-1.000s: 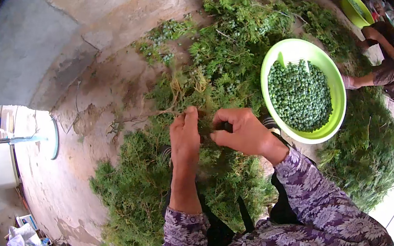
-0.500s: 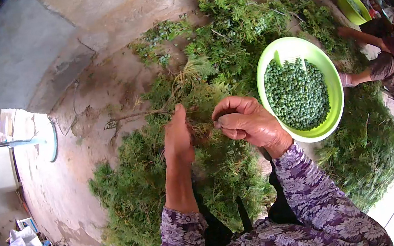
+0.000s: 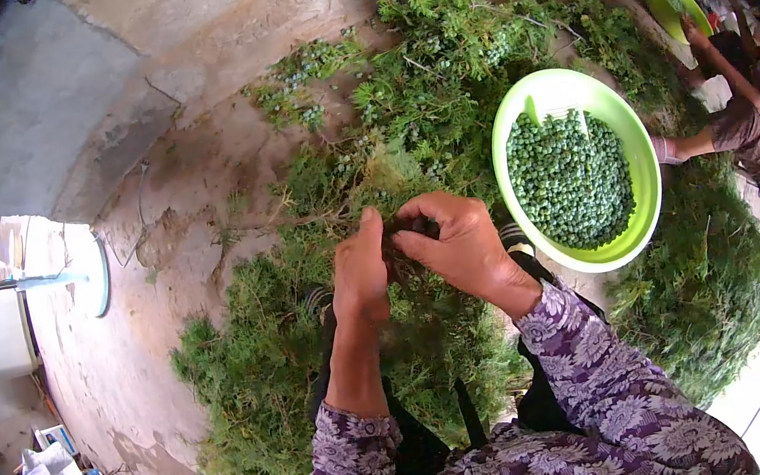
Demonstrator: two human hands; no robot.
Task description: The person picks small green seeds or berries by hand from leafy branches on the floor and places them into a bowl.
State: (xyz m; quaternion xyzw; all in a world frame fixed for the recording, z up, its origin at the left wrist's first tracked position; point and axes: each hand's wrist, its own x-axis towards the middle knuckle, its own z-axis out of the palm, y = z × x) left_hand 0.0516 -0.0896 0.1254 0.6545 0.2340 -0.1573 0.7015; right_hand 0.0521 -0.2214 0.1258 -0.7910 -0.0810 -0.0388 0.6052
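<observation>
My left hand [image 3: 360,265] and my right hand [image 3: 454,242] meet over a heap of green leafy branches [image 3: 405,137] spread on the ground. Both hands pinch the same green sprig [image 3: 397,240], which passes between them and is mostly hidden by the fingers. Just right of my right hand stands a lime-green bowl [image 3: 554,91] holding many small round green berries [image 3: 571,177]. More cut greenery [image 3: 263,371] lies under and around my forearms.
Another person [image 3: 757,121] crouches at the right edge, reaching toward a second lime-green bowl [image 3: 670,2]. Bare concrete floor [image 3: 146,299] lies to the left, a wall runs along the top, and clutter sits at the far left.
My hands have come closer together and lower, my right fingers closing over the sprig. The long twig that stuck out to the left has been drawn in. The other person's arm has moved up.
</observation>
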